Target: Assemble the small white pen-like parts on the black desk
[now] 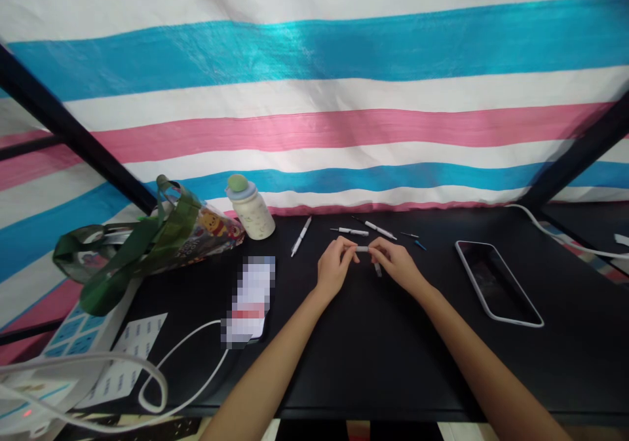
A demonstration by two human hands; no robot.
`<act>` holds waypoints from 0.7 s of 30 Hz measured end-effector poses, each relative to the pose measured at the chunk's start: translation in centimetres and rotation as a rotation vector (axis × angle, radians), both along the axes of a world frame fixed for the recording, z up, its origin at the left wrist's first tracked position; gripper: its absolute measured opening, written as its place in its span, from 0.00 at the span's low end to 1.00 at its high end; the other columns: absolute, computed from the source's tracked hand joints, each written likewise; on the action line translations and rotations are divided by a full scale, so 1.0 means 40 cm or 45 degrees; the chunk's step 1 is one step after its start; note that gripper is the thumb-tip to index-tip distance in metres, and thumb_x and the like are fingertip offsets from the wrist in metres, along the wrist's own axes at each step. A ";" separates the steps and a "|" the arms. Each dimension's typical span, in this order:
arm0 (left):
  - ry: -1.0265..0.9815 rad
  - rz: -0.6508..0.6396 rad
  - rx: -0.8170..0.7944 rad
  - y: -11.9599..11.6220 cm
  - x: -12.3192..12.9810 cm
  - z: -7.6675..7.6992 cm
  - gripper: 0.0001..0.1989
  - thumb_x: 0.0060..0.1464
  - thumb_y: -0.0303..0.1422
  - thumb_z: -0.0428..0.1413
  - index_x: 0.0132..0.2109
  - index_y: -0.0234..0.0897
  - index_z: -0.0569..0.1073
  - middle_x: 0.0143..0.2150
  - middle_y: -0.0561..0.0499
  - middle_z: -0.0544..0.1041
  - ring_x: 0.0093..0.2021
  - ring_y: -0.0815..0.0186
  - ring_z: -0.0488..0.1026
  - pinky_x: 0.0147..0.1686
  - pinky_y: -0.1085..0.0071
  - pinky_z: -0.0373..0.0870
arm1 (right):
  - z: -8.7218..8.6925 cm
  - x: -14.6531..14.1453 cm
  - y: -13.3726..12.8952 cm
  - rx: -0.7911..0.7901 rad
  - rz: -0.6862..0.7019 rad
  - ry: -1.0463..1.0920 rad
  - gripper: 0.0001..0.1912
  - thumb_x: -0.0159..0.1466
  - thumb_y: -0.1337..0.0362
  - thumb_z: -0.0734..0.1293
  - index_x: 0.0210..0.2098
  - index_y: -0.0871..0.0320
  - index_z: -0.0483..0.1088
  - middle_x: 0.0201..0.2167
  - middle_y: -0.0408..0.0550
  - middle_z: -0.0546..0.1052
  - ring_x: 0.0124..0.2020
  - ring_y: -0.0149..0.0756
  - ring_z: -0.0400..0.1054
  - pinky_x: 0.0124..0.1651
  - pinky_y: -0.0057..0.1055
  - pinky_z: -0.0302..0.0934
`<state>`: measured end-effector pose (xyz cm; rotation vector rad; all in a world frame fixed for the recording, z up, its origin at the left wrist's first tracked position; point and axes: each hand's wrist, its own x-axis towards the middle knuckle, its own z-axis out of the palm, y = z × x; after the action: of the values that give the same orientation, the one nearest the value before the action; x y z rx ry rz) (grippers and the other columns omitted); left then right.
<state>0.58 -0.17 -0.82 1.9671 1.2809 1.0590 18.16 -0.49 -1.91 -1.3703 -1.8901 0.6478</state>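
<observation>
My left hand point(336, 265) and my right hand point(396, 265) meet over the middle of the black table, fingers closed in pinches. Between their fingertips runs a short white pen barrel point(362, 249), one end in each hand. Just below the right fingers shows a small grey-white piece point(378, 269); whether the hand touches it I cannot tell. Beyond the hands lie a white pen point(301, 236), a second white pen point(351, 232) with a thin tip sticking out, and a third point(381, 229) with a dark end. A thin small part point(409, 234) and a blue piece point(420, 245) rest to their right.
A phone with a lit, blurred screen point(250, 297) and a white cable point(196, 331) lies left. Behind it stand a pale bottle point(250, 211) and a green bag point(181, 238). Another phone point(498, 284) lies right. Striped sheeting point(344, 126) hangs behind the table point(373, 362).
</observation>
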 end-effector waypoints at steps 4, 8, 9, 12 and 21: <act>0.006 0.000 -0.017 0.000 0.002 0.000 0.10 0.59 0.38 0.45 0.39 0.40 0.68 0.29 0.55 0.75 0.36 0.67 0.70 0.37 0.73 0.62 | -0.011 -0.002 0.004 0.036 -0.019 0.043 0.10 0.59 0.58 0.62 0.38 0.55 0.63 0.27 0.42 0.75 0.26 0.31 0.68 0.29 0.26 0.58; -0.032 -0.007 -0.012 -0.002 0.005 0.000 0.10 0.60 0.38 0.45 0.39 0.40 0.68 0.29 0.55 0.75 0.37 0.66 0.70 0.37 0.72 0.62 | 0.003 -0.003 -0.006 -0.002 -0.022 0.004 0.12 0.61 0.56 0.58 0.40 0.54 0.64 0.27 0.42 0.75 0.26 0.32 0.68 0.30 0.27 0.58; -0.042 -0.002 -0.015 -0.002 0.005 0.000 0.10 0.60 0.38 0.45 0.39 0.40 0.68 0.29 0.54 0.75 0.37 0.66 0.70 0.37 0.72 0.62 | 0.007 -0.002 -0.008 -0.012 -0.018 -0.004 0.12 0.63 0.55 0.56 0.38 0.54 0.65 0.26 0.43 0.75 0.27 0.32 0.68 0.31 0.27 0.58; -0.052 -0.004 -0.023 -0.001 0.005 0.000 0.11 0.59 0.38 0.45 0.39 0.39 0.68 0.29 0.54 0.75 0.37 0.65 0.70 0.37 0.71 0.62 | 0.013 0.000 -0.008 -0.026 -0.010 -0.019 0.16 0.64 0.56 0.53 0.30 0.56 0.66 0.25 0.44 0.75 0.28 0.32 0.69 0.33 0.27 0.59; 0.037 0.055 -0.018 -0.001 0.002 0.006 0.13 0.59 0.41 0.44 0.33 0.40 0.67 0.29 0.56 0.76 0.36 0.66 0.69 0.34 0.74 0.60 | -0.005 0.005 0.006 0.032 -0.028 -0.002 0.08 0.59 0.59 0.62 0.35 0.55 0.66 0.27 0.43 0.76 0.28 0.33 0.69 0.31 0.28 0.59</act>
<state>0.64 -0.22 -0.59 1.9595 1.3486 1.0426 18.35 -0.24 -2.10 -1.3744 -1.8757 0.6102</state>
